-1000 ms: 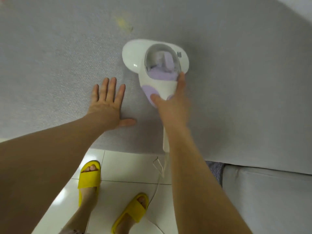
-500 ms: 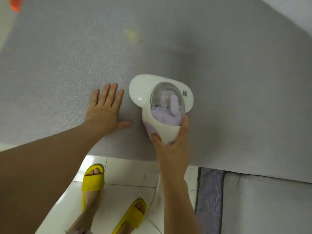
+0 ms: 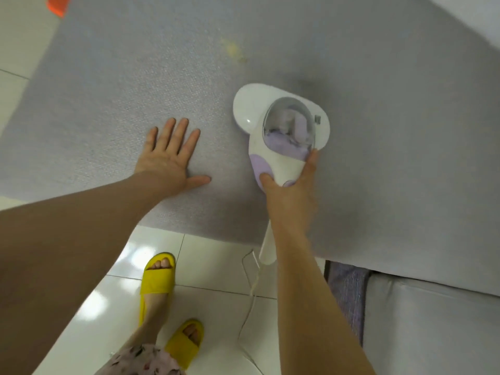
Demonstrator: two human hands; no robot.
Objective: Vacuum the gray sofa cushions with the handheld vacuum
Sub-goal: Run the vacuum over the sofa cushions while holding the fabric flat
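A wide gray sofa cushion (image 3: 378, 117) fills the upper part of the view. The white and lilac handheld vacuum (image 3: 281, 123) lies flat on it, its clear dust cup facing up. My right hand (image 3: 290, 193) grips the vacuum's handle from the near side, thumb on the lilac patch. My left hand (image 3: 167, 155) presses flat on the cushion to the left of the vacuum, fingers spread, a short gap between them. A yellowish stain (image 3: 234, 51) marks the fabric beyond the vacuum.
The vacuum's white cord (image 3: 250, 290) hangs over the cushion's front edge onto the glossy white tile floor (image 3: 213, 269). My feet in yellow slippers (image 3: 157, 274) stand below. A lighter gray cushion (image 3: 433, 326) sits at lower right, an orange object (image 3: 56, 4) at top left.
The vacuum and my right hand slid back toward the cushion's front edge, then slightly to the right. My left hand stayed flat on the fabric.
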